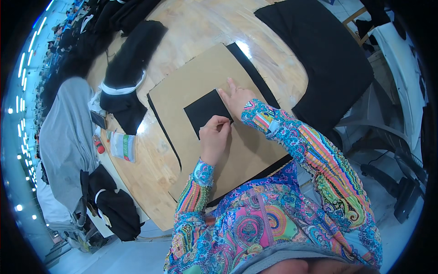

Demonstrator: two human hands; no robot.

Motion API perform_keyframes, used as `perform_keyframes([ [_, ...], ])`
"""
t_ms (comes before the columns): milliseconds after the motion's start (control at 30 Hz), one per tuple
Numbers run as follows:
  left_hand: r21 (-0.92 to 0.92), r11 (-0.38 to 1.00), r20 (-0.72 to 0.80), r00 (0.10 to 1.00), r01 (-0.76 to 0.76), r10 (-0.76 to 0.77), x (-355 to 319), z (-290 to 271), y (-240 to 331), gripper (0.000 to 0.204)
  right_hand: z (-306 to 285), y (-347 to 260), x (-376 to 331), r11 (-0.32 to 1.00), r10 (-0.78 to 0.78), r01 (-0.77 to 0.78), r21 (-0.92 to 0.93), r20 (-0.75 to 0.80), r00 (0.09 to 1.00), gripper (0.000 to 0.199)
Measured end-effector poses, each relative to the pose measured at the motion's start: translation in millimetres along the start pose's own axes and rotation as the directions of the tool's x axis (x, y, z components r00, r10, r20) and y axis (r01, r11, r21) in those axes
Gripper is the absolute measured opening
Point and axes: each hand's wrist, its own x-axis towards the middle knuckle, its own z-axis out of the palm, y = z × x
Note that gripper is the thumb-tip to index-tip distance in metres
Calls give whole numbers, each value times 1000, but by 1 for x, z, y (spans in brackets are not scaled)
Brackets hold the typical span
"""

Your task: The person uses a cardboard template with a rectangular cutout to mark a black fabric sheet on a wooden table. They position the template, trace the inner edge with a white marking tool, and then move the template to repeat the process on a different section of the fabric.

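A large brown card template (182,82) lies on black fabric (255,73), whose edges show past it on several sides. Near the template's middle is a black square (205,109), which looks like a window onto the fabric beneath. My right hand (238,99) rests on the card at the square's right edge, fingers spread out. At the square's lower right corner my left hand (215,139) is closed in a pinch. Whatever its fingertips hold, if anything, is too small to make out.
A stack of black fabric pieces (319,50) lies at the right of the wooden table (191,32). On the left are a black roll tied with a white band (122,86), a clear packet (122,147), a small red item (98,144) and grey cloth (68,132). A dark chair (378,132) stands at right.
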Motion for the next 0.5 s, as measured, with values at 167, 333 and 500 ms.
perform_keyframes([
  [167, 71, 995, -4, 998, -64, 64, -4, 1, -1, 8, -1, 0, -1, 1000, -9, 9, -12, 17, 1000, 60],
  [333, 119, 987, -3, 994, -107, 108, -3, 3, -3, 8, -5, 0, -3, 1000, -3, 3, -12, 32, 999, 60],
  [500, 157, 979, -4, 991, -129, 131, -4, 2, 0, 7, -5, 0, -3, 1000, -15, 15, -19, 26, 1000, 61],
])
